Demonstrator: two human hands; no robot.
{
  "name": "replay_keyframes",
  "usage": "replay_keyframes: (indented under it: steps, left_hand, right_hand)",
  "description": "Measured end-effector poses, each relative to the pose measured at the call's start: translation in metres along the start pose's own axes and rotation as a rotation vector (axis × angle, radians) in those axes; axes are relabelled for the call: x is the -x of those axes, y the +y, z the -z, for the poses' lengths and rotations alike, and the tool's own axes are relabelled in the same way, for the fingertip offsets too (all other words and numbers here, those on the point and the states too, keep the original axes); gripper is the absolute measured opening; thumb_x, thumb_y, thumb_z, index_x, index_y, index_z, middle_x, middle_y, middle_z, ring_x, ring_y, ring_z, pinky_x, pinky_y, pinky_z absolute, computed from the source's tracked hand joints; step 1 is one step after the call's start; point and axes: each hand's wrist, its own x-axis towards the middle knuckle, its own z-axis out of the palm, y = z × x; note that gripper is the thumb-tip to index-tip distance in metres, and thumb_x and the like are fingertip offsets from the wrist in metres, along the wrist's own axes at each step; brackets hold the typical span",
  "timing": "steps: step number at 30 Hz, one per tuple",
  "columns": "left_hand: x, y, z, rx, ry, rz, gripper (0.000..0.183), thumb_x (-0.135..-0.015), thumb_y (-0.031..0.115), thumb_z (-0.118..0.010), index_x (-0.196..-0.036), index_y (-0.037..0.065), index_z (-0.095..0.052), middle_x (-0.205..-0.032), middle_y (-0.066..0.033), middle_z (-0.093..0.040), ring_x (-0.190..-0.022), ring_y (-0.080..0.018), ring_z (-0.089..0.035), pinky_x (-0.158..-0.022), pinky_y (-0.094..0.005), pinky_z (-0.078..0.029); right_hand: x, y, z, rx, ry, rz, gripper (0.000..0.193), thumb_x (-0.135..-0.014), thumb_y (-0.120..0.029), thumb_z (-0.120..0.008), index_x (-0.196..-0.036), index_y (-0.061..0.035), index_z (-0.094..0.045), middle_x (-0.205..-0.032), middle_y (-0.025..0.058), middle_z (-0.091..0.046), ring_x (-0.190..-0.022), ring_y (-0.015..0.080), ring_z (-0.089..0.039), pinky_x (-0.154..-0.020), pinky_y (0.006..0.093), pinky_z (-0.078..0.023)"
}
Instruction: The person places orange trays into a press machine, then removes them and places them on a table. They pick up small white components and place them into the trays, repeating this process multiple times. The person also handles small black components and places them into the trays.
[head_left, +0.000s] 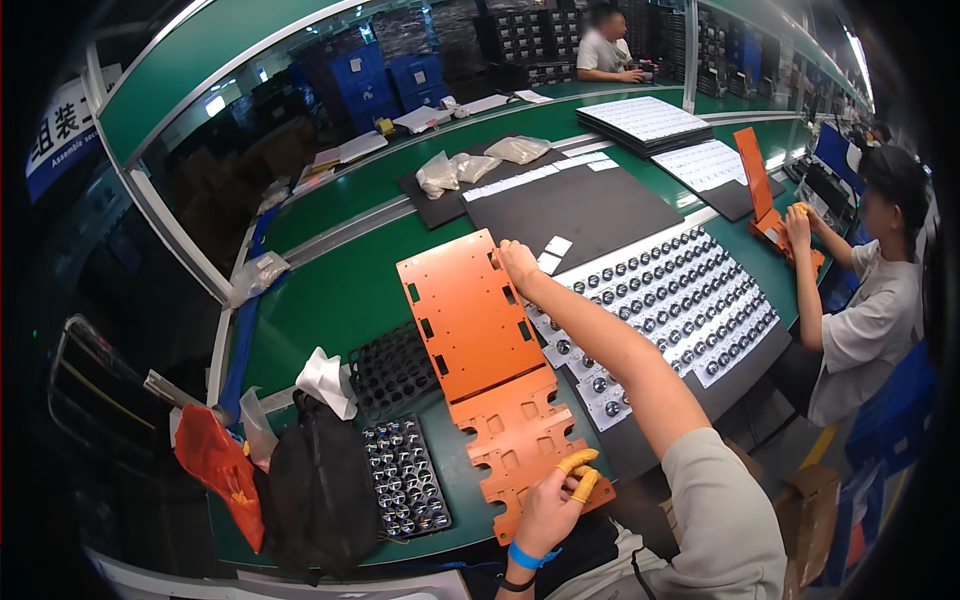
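An orange hinged fixture lies in front of me, its flat slotted upper plate [470,315] tilted back from a lower frame [505,440] full of cutouts. With my right arm stretched out, my right hand [516,264] is closed on the top right edge of the upper plate. My left hand [552,508], with yellow finger covers and a blue wristband, is over the near right corner of the lower frame. Its covered fingers are bent and a little apart, with nothing visible between them. Right of the fixture is a white sheet [700,335] bearing rows of round black-and-silver parts.
On the left are a tray of round metallic parts [408,475], an emptier black tray [385,365], a black bag [320,490] and an orange-red bag [222,465]. Black boards [590,205] and plastic bags [437,174] lie beyond. A co-worker [880,270] at right handles another orange fixture [757,180].
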Motion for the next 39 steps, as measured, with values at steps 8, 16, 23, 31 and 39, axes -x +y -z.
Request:
replay_keyframes:
  steps: [8, 16, 23, 31, 39]
  left_hand:
    - [0.001, 0.002, 0.000, 0.004, 0.005, -0.012, 0.033, -0.095, 0.007, -0.059, -0.128, 0.003, -0.060, -0.098, -0.0063, -0.071, -0.072, -0.0074, -0.064, -0.062, -0.0212, -0.055]
    - [0.000, -0.002, -0.001, -0.019, -0.009, -0.003, 0.034, -0.095, 0.007, -0.058, -0.129, 0.002, -0.059, -0.097, -0.0070, -0.071, -0.071, -0.0081, -0.064, -0.062, -0.0220, -0.056]
    - [0.000, -0.010, -0.004, 0.070, 0.060, -0.006, 0.035, -0.091, 0.012, -0.065, -0.125, 0.009, -0.065, -0.080, -0.0035, -0.068, -0.061, -0.0088, -0.060, -0.061, -0.0239, -0.050]
    - [-0.001, -0.010, -0.004, 0.019, 0.008, -0.002, 0.033, -0.096, 0.007, -0.058, -0.129, 0.002, -0.059, -0.095, -0.0064, -0.070, -0.069, -0.0077, -0.062, -0.062, -0.0215, -0.054]
    - [0.002, -0.005, -0.003, 0.124, 0.043, 0.033, 0.035, -0.092, 0.008, -0.063, -0.127, 0.006, -0.063, -0.087, -0.0043, -0.071, -0.070, -0.0064, -0.062, -0.065, -0.0212, -0.051]
  right_hand:
    - [0.007, 0.023, 0.007, -0.257, 0.018, 0.035, 0.020, -0.083, -0.018, -0.067, -0.098, -0.0058, -0.068, -0.103, 0.0180, -0.065, -0.094, 0.0324, -0.068, -0.080, 0.0399, -0.057]
    - [0.006, 0.040, 0.003, -0.356, -0.012, 0.088, 0.028, -0.082, -0.028, -0.071, -0.097, -0.0052, -0.068, -0.106, 0.0185, -0.062, -0.094, 0.0364, -0.067, -0.083, 0.0441, -0.056]
    - [0.018, 0.041, 0.012, -0.341, -0.077, 0.157, 0.039, -0.079, -0.038, -0.076, -0.099, -0.0054, -0.068, -0.108, 0.0191, -0.061, -0.100, 0.0358, -0.065, -0.085, 0.0436, -0.055]
    - [0.019, 0.012, 0.024, -0.292, -0.114, -0.031, 0.029, -0.083, -0.030, -0.069, -0.101, -0.0073, -0.073, -0.111, 0.0200, -0.060, -0.104, 0.0323, -0.065, -0.086, 0.0391, -0.056]
    - [0.020, 0.002, 0.014, -0.161, 0.093, 0.090, 0.009, -0.080, -0.015, -0.063, -0.080, -0.0087, -0.069, -0.083, 0.0117, -0.073, -0.079, 0.0253, -0.073, -0.064, 0.0349, -0.058]
